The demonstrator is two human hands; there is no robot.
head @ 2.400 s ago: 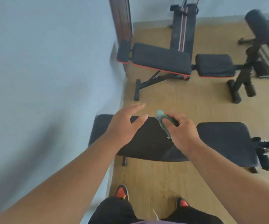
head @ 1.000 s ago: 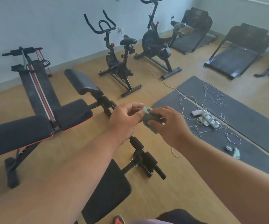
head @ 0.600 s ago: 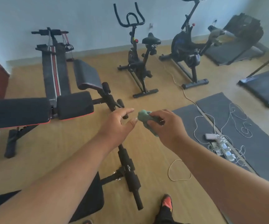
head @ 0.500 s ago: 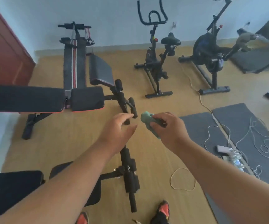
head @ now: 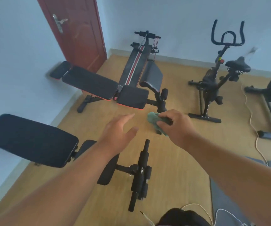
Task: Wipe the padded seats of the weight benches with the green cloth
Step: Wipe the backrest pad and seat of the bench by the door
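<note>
My right hand (head: 175, 126) grips the bunched green cloth (head: 154, 121) in the air; my left hand (head: 118, 134) hangs open and empty. I'm between benches, I think: next the cloth must come down onto the far weight bench (head: 90, 84) seat pad (head: 132, 97).

Matt black padded seat (head: 132, 97), soft green cloth (head: 154, 122), smooth wood floor (head: 172, 160).
</note>
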